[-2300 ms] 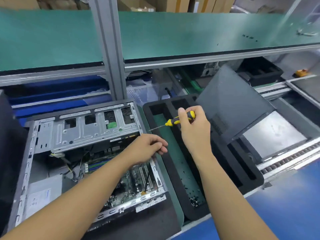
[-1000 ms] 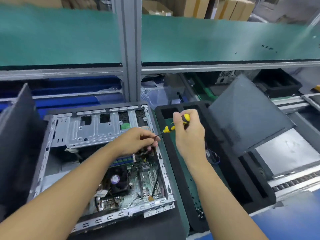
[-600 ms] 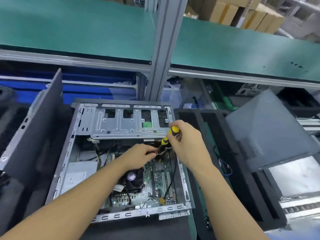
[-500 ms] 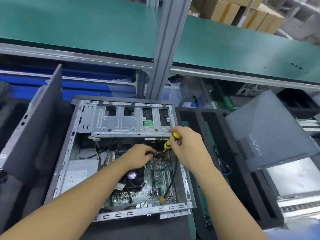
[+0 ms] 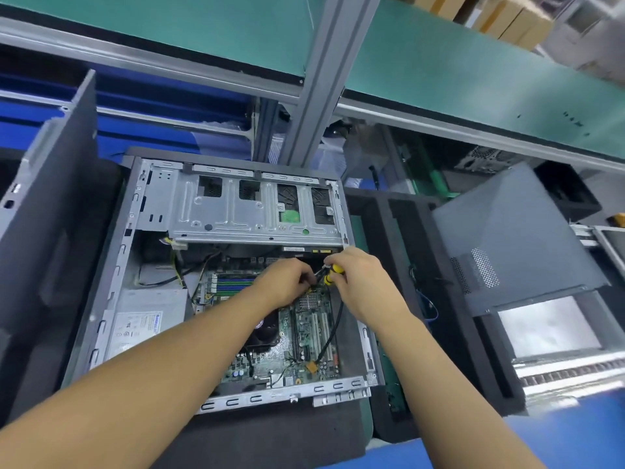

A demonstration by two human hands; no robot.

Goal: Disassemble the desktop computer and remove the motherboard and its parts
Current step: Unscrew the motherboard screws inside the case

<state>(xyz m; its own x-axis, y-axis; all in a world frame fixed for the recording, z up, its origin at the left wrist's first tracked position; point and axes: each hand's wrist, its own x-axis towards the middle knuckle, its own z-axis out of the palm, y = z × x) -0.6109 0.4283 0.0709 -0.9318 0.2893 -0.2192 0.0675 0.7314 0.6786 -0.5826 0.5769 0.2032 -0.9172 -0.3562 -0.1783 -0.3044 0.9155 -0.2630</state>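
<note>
The desktop computer lies open on its side on the worktop. It spreads beneath and to the left of both hands, with its metal drive cage just beyond the fingertips. Well to the right of the right hand, a detached grey side panel leans over a black foam tray, whose near wall runs just beside that forearm. The motherboard is still seated in the case floor, directly below both hands and running back under the forearms. The power supply sits well to the left of the left forearm. A black cable trails across the board under the right wrist.

The right hand has its fingers curled round the handle of a yellow-and-black screwdriver. The left hand is just beside it, with fingers curled down at the tool's shaft. Whether it pinches the shaft or something on the board is hidden.

A moment ago the right hand held the screwdriver out over the foam tray and the left hand rested at the case rim. Both have since come inside the case and dropped to the board's far right corner, under the cage edge. The tool looks to be going onto a fastener there, probably a mounting screw. With the cable and cooler still on the board, removal seems to be at an early stage.
</note>
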